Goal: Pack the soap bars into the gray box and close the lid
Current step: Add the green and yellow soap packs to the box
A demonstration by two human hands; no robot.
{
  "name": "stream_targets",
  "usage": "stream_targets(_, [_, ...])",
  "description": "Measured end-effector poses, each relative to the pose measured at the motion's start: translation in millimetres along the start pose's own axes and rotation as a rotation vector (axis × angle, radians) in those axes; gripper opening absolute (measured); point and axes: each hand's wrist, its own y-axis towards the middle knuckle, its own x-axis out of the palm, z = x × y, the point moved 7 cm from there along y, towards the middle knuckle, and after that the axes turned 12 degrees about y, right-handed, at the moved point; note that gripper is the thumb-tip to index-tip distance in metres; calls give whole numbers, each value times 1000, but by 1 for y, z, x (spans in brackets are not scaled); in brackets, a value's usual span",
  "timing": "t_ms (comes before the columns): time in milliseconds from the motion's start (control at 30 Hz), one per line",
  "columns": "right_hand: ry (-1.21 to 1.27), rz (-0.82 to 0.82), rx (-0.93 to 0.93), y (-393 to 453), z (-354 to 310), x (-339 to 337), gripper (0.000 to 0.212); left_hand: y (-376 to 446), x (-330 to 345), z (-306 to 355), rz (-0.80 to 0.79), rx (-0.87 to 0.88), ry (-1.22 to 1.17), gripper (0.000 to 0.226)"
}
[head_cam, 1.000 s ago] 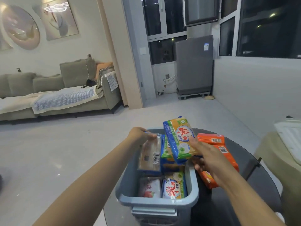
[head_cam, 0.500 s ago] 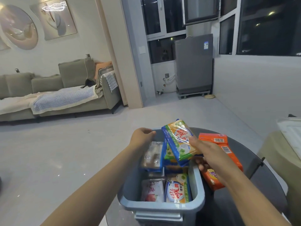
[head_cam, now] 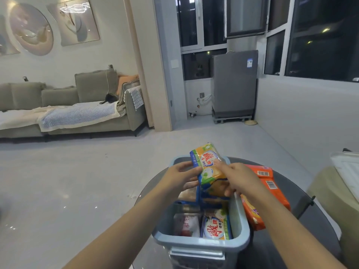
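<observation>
Gray box (head_cam: 241, 224) holds wrapped soap bars (head_cam: 215, 228); both hands' fingers (head_cam: 191, 170) clamp another bar (head_cam: 208, 167).

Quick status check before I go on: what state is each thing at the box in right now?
gray box: open, partly filled with wrapped soap bars
held soap bar: gripped by both hands above the box, not yet in
left hand: on the bar's left edge
right hand: on the bar's right side
orange soap packs: on the table, right of the box, unpacked
</observation>
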Motion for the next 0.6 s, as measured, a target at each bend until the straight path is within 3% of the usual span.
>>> stream_targets(167, [-88,-61,16,17,-13,30,51,-4,-31,14,157,84,4,34])
stream_targets(333, [-74,-96,60,30,-3,58,41,-1,-52,9,275,47,269,30])
stream_targets(467, [-182,-46,70,37,3,54,35,7,-55,-2,300,34,544,34])
stream_targets(600, [-324,-41,41,41,5,57,34,9,-54,-14,319,34,518,38])
